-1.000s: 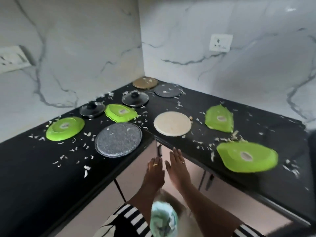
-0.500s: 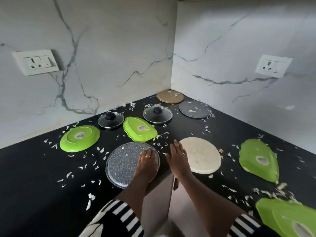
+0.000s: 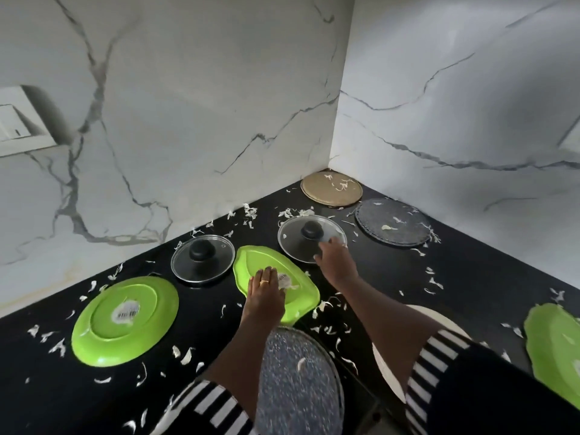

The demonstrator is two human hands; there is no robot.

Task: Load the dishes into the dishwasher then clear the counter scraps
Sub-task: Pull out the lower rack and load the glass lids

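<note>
Upturned dishes lie on a black corner counter (image 3: 470, 277) strewn with white scraps (image 3: 185, 356). My left hand (image 3: 265, 293) rests flat on a green leaf-shaped plate (image 3: 295, 277). My right hand (image 3: 332, 259) reaches further back, its fingertips on the near right side of a glass lid with a black knob (image 3: 301, 243). A second glass lid (image 3: 203, 258) and a round green plate (image 3: 125, 320) lie to the left. A grey speckled plate (image 3: 298, 381) sits under my left forearm. My right arm partly hides a cream plate (image 3: 386, 365).
A gold plate (image 3: 331, 189) lies in the far corner, with a dark speckled plate (image 3: 392, 226) beside it. Another green leaf plate (image 3: 555, 353) is at the right edge. Marble walls close the counter behind and to the right. A wall socket (image 3: 18, 120) is at the left.
Both hands moved forward from the counter's front edge, the left onto the green leaf plate and the right onto the glass lid. The view came closer to the corner.
</note>
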